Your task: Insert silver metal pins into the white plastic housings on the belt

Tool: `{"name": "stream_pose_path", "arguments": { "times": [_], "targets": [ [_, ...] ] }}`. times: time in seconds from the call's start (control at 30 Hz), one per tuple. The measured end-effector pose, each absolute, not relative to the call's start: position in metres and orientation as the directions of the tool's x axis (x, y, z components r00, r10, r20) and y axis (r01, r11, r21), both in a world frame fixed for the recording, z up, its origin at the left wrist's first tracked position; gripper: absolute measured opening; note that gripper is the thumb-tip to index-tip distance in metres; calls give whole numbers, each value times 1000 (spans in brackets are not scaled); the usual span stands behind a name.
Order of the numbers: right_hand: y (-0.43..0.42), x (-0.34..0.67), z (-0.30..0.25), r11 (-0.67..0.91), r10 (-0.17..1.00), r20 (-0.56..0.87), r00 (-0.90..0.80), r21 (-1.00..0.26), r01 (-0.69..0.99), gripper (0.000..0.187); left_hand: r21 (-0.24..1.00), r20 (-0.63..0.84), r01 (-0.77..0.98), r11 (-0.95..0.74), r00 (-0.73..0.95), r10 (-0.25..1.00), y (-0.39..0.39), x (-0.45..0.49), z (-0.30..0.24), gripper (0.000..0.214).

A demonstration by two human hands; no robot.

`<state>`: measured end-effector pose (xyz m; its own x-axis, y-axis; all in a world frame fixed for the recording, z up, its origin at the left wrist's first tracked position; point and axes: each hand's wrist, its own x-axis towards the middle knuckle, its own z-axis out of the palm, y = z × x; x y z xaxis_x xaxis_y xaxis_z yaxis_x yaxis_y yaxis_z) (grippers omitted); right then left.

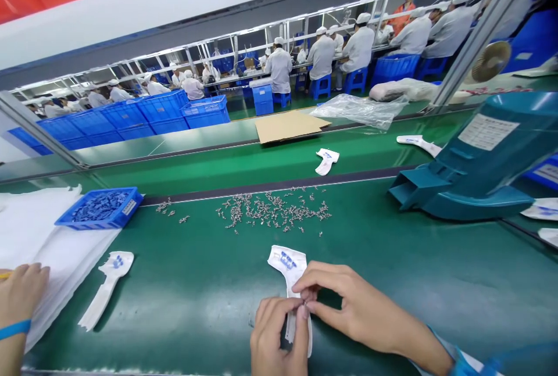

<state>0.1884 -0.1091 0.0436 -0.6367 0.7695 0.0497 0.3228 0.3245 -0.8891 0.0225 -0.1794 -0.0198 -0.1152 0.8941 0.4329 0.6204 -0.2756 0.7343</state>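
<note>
My left hand (279,332) and my right hand (351,303) meet fingertip to fingertip over a white plastic handle-shaped shell (292,260) on the green work surface. Both are closed in a pinch around something tiny that I cannot make out. The shell has small blue parts in its wide end, and my fingers hide much of its narrow part. Beyond it lies a scattered heap of small metal pieces (274,210). To the left rests a similar white shell (107,289), also with blue parts in it.
A co-worker's hand (21,289) with a blue wristband lies on white sheeting (56,260) at left. Nearby stands a blue tray (131,204) of small blue parts. A teal machine housing (479,155) stands right. Another white shell (326,161) and cardboard (290,126) lie farther back.
</note>
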Motion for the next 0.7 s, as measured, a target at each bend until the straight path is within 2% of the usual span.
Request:
{"name": "stream_pose_path", "arguments": {
  "times": [0.2, 0.37, 0.53, 0.7],
  "targets": [
    [-113, 182, 45, 357, 749, 75, -658, -883, 306, 19, 765, 411, 598, -241, -164, 897, -181, 15, -22, 18],
    [-116, 172, 40, 186, 837, 2, -548, -941, 281, 12, 729, 524, 635, -255, -280, 804, -180, 18, -15, 11],
    [-114, 165, 35, 34, 834, -127, -537, -959, 280, 15, 638, 633, 700, -320, -240, 736, -182, 21, -14, 13],
    [-111, 166, 27, -78, 784, -221, -580, -962, 261, 23, 611, 628, 727, -312, -206, 750, -184, 21, -18, 14]
  ]
}}
